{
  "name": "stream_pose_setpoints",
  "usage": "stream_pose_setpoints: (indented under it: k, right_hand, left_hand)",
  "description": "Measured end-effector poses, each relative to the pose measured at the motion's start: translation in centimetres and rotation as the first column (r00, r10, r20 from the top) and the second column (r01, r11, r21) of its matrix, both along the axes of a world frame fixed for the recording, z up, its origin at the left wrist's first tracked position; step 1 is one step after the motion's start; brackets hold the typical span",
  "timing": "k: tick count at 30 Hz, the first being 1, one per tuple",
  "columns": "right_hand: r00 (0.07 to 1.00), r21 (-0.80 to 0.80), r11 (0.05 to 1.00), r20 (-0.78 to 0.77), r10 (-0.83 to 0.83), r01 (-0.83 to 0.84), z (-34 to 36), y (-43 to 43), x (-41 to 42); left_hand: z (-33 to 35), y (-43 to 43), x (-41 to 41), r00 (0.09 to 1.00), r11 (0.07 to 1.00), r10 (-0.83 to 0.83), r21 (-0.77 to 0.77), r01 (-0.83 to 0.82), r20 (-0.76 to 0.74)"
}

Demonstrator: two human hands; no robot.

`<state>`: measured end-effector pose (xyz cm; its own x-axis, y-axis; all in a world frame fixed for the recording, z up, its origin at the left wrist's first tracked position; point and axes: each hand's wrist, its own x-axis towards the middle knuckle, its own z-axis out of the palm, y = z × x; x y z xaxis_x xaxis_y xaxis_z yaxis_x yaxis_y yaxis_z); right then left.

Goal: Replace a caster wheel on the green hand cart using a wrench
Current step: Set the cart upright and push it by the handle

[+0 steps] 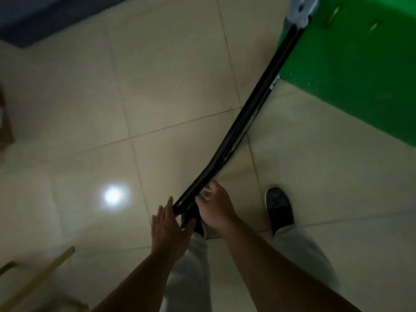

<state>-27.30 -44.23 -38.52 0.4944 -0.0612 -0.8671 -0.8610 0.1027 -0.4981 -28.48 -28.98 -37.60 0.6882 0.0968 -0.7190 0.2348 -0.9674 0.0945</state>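
Green cart (351,64) sits on the tiled floor (74,113), upper right of the view, only 1 corner of its deck in frame. Its black handle (243,122) is a pair of bars running diagonally from a grey metal bracket (299,12) at the cart edge down to both hands at bottom centre.

Left hand (167,228): fingers straight and spread, flat against the left side of the handle's near end, thumb out toward the bar. Not wrapped round anything.

Right hand (217,208): fingers curled round the handle from the right, just above the left hand. Small white patch (206,192) at its fingertips, too blurred to tell what it is.

Person stands right behind the handle: grey trousers (191,278), 1 black shoe (279,208) on the floor right of the hands, well clear of the cart.

Bright round light reflection (113,195) on the tiles left of the hands. Wooden stick (38,282) lies at bottom left. Whole frame is motion-blurred and dim.
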Motion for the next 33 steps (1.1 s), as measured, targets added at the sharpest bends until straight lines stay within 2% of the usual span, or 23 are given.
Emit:
stream_pose_setpoints:
  k: [2, 3, 6, 10, 13, 14, 16, 18, 20, 21, 25, 27, 30, 32, 33]
  right_hand:
    - [0.994, 0.012, 0.994, 0.014, -0.110, 0.110, -1.7, 1.5, -0.3]
    - [0.988, -0.003, 0.989, 0.036, -0.147, 0.147, -2.0, 2.1, -0.6]
    - [0.970, -0.066, 0.969, 0.069, -0.235, 0.239, -1.5, 2.4, -2.2]
    - [0.995, -0.058, 0.993, 0.022, -0.100, 0.101, -0.7, 3.0, -7.3]
    - [0.997, -0.002, 1.000, 0.068, 0.021, -0.021, 2.1, 4.4, -10.7]
    - [0.996, 0.002, 1.000, 0.086, 0.006, -0.006, 3.9, 4.7, -11.2]
    - [0.972, -0.028, 0.980, 0.136, -0.191, 0.196, 7.0, 4.9, -12.1]
    - [0.897, -0.165, 0.887, 0.184, -0.402, 0.431, 8.7, 5.0, -12.3]
    - [0.837, -0.270, 0.792, 0.199, -0.510, 0.547, 10.9, 3.7, -12.7]
    - [0.823, -0.292, 0.770, 0.205, -0.529, 0.568, 11.9, 3.1, -13.1]
    - [0.876, -0.342, 0.807, 0.171, -0.451, 0.482, 16.4, 0.3, -15.0]
    - [0.896, -0.420, 0.793, 0.156, -0.416, 0.441, 18.3, -1.0, -15.7]
    - [0.914, -0.544, 0.742, 0.140, -0.381, 0.393, 21.7, -3.7, -16.4]
    - [0.935, -0.620, 0.708, 0.135, -0.329, 0.339, 24.5, -6.2, -16.4]
    - [0.947, -0.650, 0.695, 0.141, -0.288, 0.308, 25.9, -7.6, -16.1]
  left_hand:
    - [-1.7, 0.9, 1.3, 0.993, 0.992, 0.101, -0.073, -0.106, -0.068]
    - [-1.9, 1.0, 1.9, 0.990, 0.989, 0.100, -0.098, -0.109, -0.097]
    - [0.5, 0.6, 3.2, 0.985, 0.984, -0.099, -0.164, 0.075, -0.142]
    - [7.4, -2.3, 4.2, 0.902, 0.882, -0.430, -0.221, 0.416, -0.018]
    - [13.1, -6.6, 4.9, 0.843, 0.797, -0.526, -0.285, 0.533, 0.107]
    - [15.1, -8.5, 5.1, 0.855, 0.790, -0.506, -0.339, 0.511, 0.110]
    - [18.6, -12.5, 5.4, 0.924, 0.787, -0.371, -0.495, 0.368, 0.096]
    - [21.7, -16.1, 5.8, 0.980, 0.782, -0.201, -0.599, 0.169, 0.015]
    - [24.2, -18.3, 5.9, 0.988, 0.768, -0.147, -0.636, 0.077, -0.057]
    - [25.2, -18.9, 5.6, 0.987, 0.767, -0.139, -0.639, 0.057, -0.080]
    - [28.0, -20.6, 4.9, 0.988, 0.758, -0.087, -0.651, -0.019, -0.129]
    - [29.4, -21.8, 5.3, 0.986, 0.745, -0.080, -0.666, -0.036, -0.144]
    - [32.1, -23.1, 6.1, 0.962, 0.727, -0.243, -0.680, 0.095, -0.125]
    - [33.3, -23.5, 6.7, 0.894, 0.666, -0.448, -0.662, 0.344, 0.014]
    - [33.9, -23.4, 7.0, 0.793, 0.609, -0.590, -0.561, 0.561, 0.152]
